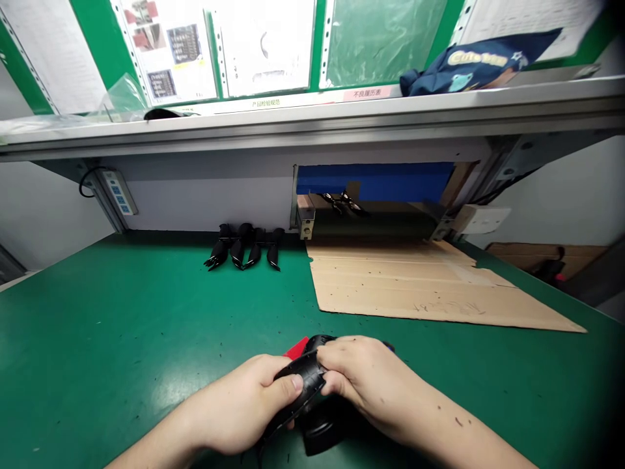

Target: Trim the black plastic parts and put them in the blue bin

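A curved black plastic part [308, 372] is tilted low in the middle of the view. My left hand [244, 397] is closed around it, thumb pressed on its inner face. At the part's right edge, my right hand [364, 374] is closed, thumb and bent fingers pinching there; whether a small tool is also inside cannot be seen. Below the hands is another black, rounded piece [322, 426], partly covered. Behind my left fingers shows a corner of a red thing [296, 348]. Just past my right knuckles a small dark tip [389, 346] sticks out.
Several glossy black parts [244, 246] stand in a row at the back of the green table [146, 319]. A cardboard sheet [415, 286] lies at right, before an opening with a blue flap [375, 182]. Dark scraps dot the tabletop. A shelf [273, 124] runs above.
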Tool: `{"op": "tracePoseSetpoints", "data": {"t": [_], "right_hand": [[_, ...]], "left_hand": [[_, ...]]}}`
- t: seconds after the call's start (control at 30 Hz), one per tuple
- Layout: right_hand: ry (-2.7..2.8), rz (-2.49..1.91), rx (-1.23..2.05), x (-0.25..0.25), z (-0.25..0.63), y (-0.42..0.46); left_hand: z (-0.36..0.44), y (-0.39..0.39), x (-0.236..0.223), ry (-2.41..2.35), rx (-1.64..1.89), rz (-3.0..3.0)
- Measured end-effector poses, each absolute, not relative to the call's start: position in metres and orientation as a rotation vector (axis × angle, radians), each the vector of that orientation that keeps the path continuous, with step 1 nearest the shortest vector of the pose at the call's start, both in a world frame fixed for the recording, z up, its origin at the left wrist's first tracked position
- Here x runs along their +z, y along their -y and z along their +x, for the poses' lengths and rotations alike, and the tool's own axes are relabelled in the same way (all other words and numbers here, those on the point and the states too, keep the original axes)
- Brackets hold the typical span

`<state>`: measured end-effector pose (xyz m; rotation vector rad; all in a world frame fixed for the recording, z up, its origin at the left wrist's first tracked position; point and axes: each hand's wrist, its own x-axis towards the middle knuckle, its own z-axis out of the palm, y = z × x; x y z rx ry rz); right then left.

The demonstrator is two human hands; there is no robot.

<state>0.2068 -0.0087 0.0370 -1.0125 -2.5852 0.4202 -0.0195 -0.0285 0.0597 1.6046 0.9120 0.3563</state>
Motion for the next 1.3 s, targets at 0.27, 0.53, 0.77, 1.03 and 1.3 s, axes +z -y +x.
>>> {"op": "tracePoseSetpoints", "data": {"t": [0.27,0.53,0.77,1.03,1.3], "right_hand": [[2.232,-0.780,0.914,0.050,0.216,0.010],[2.333,-0.625,0.471,0.036,0.200,0.015],[2.296,-1.116,0.322,0.035,0.210,0.012],[2.434,-1.264,-0.262,0.030,0.206,0.011],[2.458,-1.316,-0.422,0.032,0.199,0.015]], "left_hand": [[-0.018,0.025,0.055,-0.856,0.466,1.423],[-0.012,0.023,0.045,-0.779,0.653,1.119],[-0.015,0.023,0.055,-0.918,0.704,1.391],[-0.015,0.027,0.059,-1.000,0.684,1.409],[-0.011,0.035,0.064,-1.117,0.749,1.579]]}}
